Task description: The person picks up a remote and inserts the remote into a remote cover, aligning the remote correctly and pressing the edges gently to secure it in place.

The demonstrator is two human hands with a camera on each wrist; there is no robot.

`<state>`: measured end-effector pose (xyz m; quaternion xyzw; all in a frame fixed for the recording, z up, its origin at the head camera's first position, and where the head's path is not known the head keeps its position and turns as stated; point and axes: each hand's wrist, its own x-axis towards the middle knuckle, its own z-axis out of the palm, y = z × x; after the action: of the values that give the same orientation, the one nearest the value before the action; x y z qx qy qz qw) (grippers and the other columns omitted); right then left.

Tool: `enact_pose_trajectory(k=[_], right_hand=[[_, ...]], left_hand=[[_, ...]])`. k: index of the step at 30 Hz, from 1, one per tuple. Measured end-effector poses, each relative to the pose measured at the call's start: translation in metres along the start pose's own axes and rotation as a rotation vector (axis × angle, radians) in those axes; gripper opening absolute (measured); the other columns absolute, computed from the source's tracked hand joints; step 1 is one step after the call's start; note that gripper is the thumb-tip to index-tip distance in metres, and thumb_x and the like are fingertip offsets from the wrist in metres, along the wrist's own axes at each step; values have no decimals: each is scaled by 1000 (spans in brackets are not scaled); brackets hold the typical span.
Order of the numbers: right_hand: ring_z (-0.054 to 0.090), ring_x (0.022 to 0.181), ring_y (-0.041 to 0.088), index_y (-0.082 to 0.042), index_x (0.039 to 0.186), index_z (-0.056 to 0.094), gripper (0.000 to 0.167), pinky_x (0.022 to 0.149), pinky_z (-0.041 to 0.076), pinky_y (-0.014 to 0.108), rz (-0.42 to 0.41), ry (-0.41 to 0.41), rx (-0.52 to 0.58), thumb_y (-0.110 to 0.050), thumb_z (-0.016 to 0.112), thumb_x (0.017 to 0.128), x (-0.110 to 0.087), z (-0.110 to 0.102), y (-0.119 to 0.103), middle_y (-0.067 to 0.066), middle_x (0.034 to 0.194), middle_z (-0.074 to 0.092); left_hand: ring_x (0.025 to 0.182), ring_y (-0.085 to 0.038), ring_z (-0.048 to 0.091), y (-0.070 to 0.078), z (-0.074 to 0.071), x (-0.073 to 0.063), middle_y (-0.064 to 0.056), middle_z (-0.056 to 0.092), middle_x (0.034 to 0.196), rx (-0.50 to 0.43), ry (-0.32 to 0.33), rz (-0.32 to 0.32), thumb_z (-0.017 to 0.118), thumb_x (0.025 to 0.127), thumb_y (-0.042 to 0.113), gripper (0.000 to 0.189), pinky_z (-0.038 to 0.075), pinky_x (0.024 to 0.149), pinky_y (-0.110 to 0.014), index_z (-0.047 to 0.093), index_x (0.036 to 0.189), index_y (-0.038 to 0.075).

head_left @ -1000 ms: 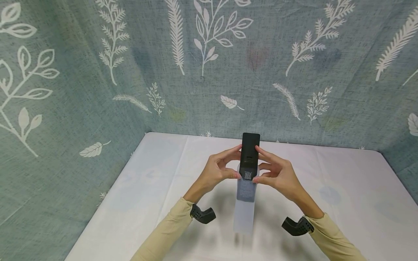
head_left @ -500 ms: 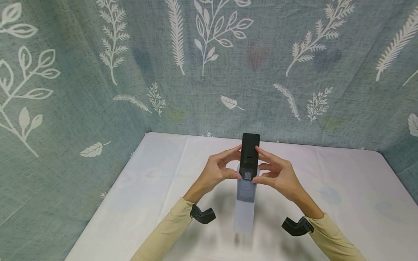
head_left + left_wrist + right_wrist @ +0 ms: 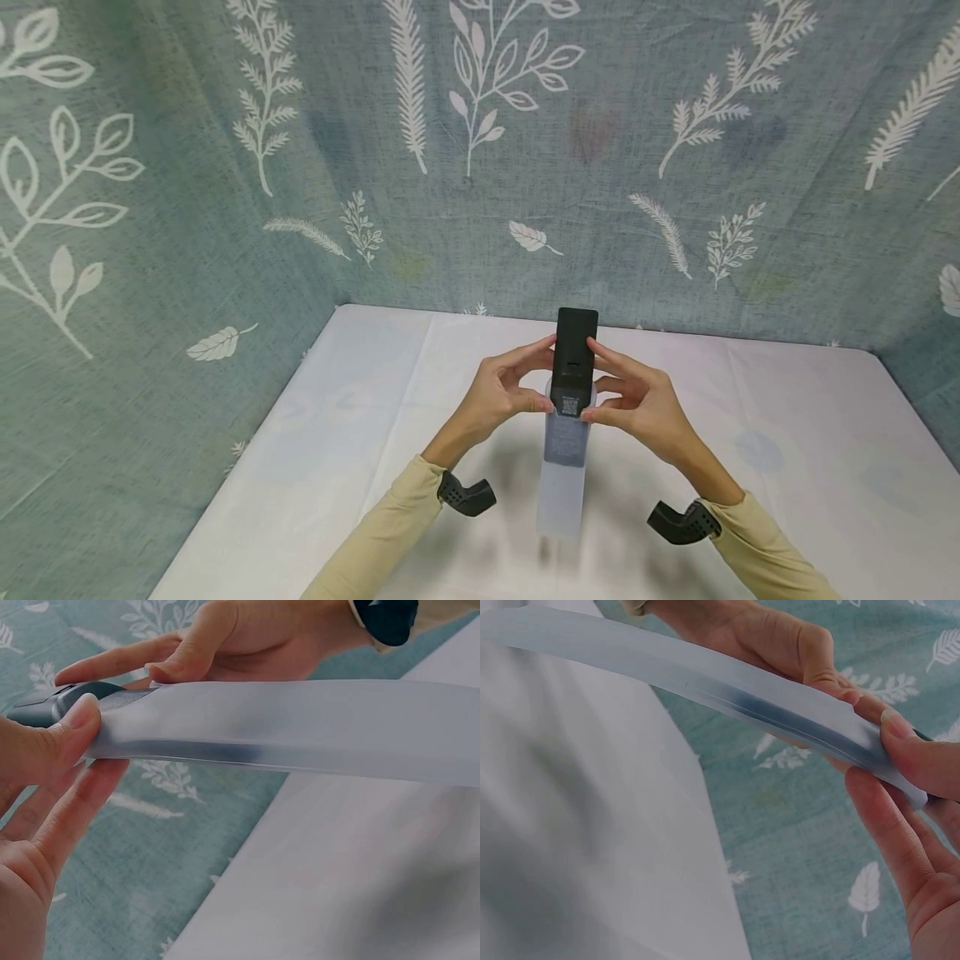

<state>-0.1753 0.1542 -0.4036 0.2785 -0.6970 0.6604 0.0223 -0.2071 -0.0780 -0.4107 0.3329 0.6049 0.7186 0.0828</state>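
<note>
Leaf-patterned cloth (image 3: 300, 175) backs a white worktop (image 3: 360, 375), above which left hand (image 3: 506, 386) and right hand (image 3: 637, 400) pinch a black device (image 3: 574, 350) at the mouth of the cloudy sleeve (image 3: 560, 500) it sits partly inside, apparently a sleeving or unsleeving step, the next move likely calling for straight, even sliding.

Pale khaki sleeves (image 3: 375, 537), each with a bent, perforated black wrist camera (image 3: 467, 497)

Curtained booth (image 3: 172, 267), leaf-print drapes (image 3: 465, 217), white-covered table (image 3: 352, 408)
</note>
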Motion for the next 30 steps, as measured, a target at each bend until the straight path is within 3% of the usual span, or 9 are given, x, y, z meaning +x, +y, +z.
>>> enact_pose_trajectory(k=[30], right_hand=[[66, 86, 21, -5, 144, 40, 84, 68, 58, 39, -10, 8, 30, 14, 75, 70, 0, 0, 0, 14, 129, 57]], left_hand=[[114, -28, 54, 0, 1, 0, -15, 59, 120, -6, 19, -22, 73, 74, -12, 76, 55, 80, -41, 46, 141, 11]])
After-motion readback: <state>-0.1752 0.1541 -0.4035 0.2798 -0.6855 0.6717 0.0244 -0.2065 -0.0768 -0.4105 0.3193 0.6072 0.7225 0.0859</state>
